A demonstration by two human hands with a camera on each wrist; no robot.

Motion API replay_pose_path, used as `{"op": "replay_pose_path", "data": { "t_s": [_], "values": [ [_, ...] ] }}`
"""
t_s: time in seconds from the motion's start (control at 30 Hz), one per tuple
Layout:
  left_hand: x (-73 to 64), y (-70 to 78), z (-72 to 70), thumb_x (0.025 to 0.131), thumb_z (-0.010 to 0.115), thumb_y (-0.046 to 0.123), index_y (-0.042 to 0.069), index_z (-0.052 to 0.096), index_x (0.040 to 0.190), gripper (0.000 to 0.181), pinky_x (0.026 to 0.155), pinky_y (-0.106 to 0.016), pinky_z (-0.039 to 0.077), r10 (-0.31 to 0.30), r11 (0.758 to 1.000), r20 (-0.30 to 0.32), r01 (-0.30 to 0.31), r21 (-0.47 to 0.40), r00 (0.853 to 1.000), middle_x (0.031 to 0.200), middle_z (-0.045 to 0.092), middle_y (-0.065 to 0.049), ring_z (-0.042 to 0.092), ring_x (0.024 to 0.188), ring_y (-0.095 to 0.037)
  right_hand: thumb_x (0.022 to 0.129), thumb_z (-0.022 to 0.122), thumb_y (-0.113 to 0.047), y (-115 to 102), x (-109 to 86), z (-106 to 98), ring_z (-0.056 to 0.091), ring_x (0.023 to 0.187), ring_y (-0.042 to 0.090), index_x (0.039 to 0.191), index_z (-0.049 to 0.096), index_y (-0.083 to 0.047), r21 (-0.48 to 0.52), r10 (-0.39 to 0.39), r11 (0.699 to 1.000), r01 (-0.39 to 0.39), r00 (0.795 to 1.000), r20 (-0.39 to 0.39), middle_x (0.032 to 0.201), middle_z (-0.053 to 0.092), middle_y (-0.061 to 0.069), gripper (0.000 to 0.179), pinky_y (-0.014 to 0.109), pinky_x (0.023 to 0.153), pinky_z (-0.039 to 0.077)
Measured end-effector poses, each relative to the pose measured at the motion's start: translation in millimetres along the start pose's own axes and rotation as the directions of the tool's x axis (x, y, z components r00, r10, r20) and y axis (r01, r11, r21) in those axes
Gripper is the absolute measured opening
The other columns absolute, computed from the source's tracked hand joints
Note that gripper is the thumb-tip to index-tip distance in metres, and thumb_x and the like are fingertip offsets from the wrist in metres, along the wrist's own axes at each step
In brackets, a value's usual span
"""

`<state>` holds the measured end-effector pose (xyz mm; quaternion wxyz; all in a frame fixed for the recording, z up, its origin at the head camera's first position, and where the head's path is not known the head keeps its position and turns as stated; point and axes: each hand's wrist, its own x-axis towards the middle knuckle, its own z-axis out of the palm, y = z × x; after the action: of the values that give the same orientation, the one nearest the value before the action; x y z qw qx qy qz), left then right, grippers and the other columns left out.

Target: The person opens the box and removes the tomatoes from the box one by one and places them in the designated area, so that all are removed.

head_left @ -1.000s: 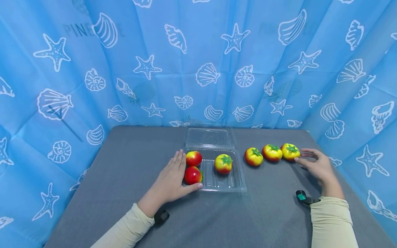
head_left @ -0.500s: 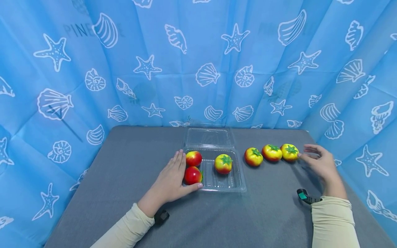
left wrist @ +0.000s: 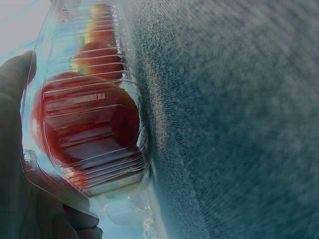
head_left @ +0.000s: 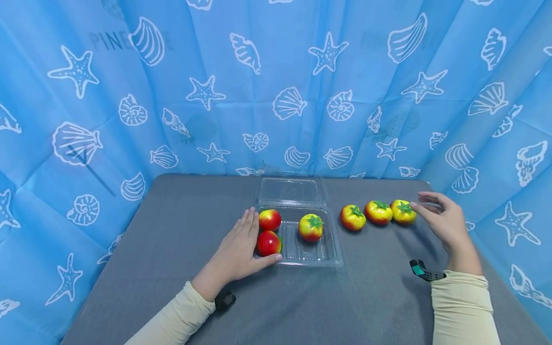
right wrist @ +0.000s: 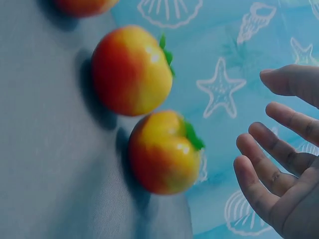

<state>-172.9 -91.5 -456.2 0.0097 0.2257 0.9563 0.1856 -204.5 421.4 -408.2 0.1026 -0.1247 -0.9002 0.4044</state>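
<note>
Three tomatoes [head_left: 310, 228] are inside the box [head_left: 306, 263]; three others [head_left: 378, 212] remain right of it; left hand [head_left: 235, 251], straight-fingered, touches it; right hand [head_left: 447, 224] is spread.

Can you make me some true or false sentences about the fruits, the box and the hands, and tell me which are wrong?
1. Three fruits are inside the clear box. True.
2. The box is shut. False: its lid is open.
3. The left hand rests against the box. True.
4. Five fruits are lined up outside the box. False: the row of fruits has three.
5. Both hands are holding fruit. False: the right hand holds nothing.
6. The blue curtain has starfish on it. True.
</note>
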Motion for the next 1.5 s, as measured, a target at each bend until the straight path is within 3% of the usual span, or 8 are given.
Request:
{"op": "replay_pose_path", "data": {
  "t_s": [0.07,0.3,0.47,0.6,0.9,1.13,1.37,1.5],
  "values": [
    [0.1,-0.2,0.1,0.09,0.053,0.085,0.008,0.013,0.171,0.119,0.131,-0.052,0.029,0.0,1.0,0.0,0.0,0.001,1.0,0.18,0.01,-0.011,0.012,0.167,-0.034,0.102,0.068,-0.047,-5,-1.0,1,0.058,0.126,0.031,0.154,0.053,-0.009,-0.005,-0.022,1.0,0.022,1.0,-0.001,0.146,0.055,0.016,0.065,0.022,0.085,0.05],
    [0.4,0.1,-0.5,0.089,0.051,0.086,0.007,0.013,0.171,0.12,0.131,-0.052,0.028,-0.001,1.0,-0.001,0.001,0.0,1.0,0.18,0.009,-0.011,0.011,0.167,-0.033,0.103,0.066,-0.048,-28,-7.1,4,0.056,0.129,0.03,0.156,0.052,-0.012,0.008,-0.079,0.997,0.079,0.996,0.027,0.153,0.052,0.02,0.065,0.025,0.092,0.055],
    [-0.2,0.4,-0.7,0.089,0.052,0.087,0.007,0.014,0.171,0.12,0.131,-0.052,0.028,-0.003,1.0,-0.001,0.003,0.0,1.0,0.18,0.01,-0.011,0.011,0.167,-0.033,0.104,0.068,-0.043,-41,-13.5,11,0.053,0.118,0.001,0.153,0.053,-0.008,0.031,-0.158,0.987,0.157,0.986,0.043,0.151,0.052,0.016,0.062,0.005,0.083,0.046],
    [0.1,-0.1,0.4,0.089,0.05,0.088,0.006,0.015,0.17,0.121,0.131,-0.051,0.027,-0.004,1.0,-0.002,0.004,0.01,1.0,0.18,0.011,-0.012,0.012,0.167,-0.033,0.104,0.069,-0.04,-53,-18.7,16,0.049,0.114,-0.008,0.15,0.055,-0.009,0.063,-0.208,0.977,0.204,0.976,0.067,0.147,0.054,0.011,0.058,0.005,0.084,0.045],
    [0.8,-0.8,1.5,0.089,0.05,0.088,0.007,0.015,0.17,0.121,0.131,-0.051,0.028,-0.004,1.0,0.0,0.004,0.009,1.0,0.18,0.011,-0.011,0.013,0.167,-0.034,0.105,0.069,-0.033,-77,-33.4,31,0.056,0.117,-0.004,0.145,0.058,-0.008,0.146,-0.322,0.942,0.301,0.936,0.143,0.14,0.06,0.013,0.048,0.003,0.089,0.047],
    [1.7,-1.6,2.6,0.088,0.05,0.089,0.007,0.015,0.171,0.121,0.131,-0.051,0.029,-0.005,1.0,0.003,0.005,0.019,1.0,0.18,0.011,-0.011,0.013,0.167,-0.034,0.105,0.07,-0.032,-87,-37.9,49,0.062,0.124,0.015,0.143,0.059,-0.008,0.172,-0.353,0.931,0.322,0.915,0.197,0.141,0.061,0.017,0.046,0.004,0.091,0.048],
    [1.2,-1.9,2.0,0.088,0.05,0.088,0.008,0.015,0.171,0.121,0.131,-0.051,0.028,-0.006,1.0,0.001,0.006,0.014,1.0,0.18,0.011,-0.01,0.012,0.167,-0.033,0.104,0.071,-0.025,-92,-40.1,67,0.062,0.125,0.019,0.141,0.061,-0.007,0.224,-0.392,0.913,0.34,0.883,0.258,0.14,0.063,0.015,0.042,0.007,0.094,0.051],
    [1.3,-2.7,1.8,0.088,0.049,0.09,0.009,0.012,0.171,0.121,0.131,-0.05,0.026,-0.01,1.0,0.014,0.009,0.016,1.0,0.18,0.009,-0.008,0.011,0.168,-0.032,0.104,0.072,-0.024,-95,-41.5,77,0.063,0.126,0.028,0.14,0.062,-0.008,0.216,-0.401,0.912,0.348,0.866,0.3,0.14,0.065,0.013,0.041,0.009,0.095,0.052]
  ]
}}
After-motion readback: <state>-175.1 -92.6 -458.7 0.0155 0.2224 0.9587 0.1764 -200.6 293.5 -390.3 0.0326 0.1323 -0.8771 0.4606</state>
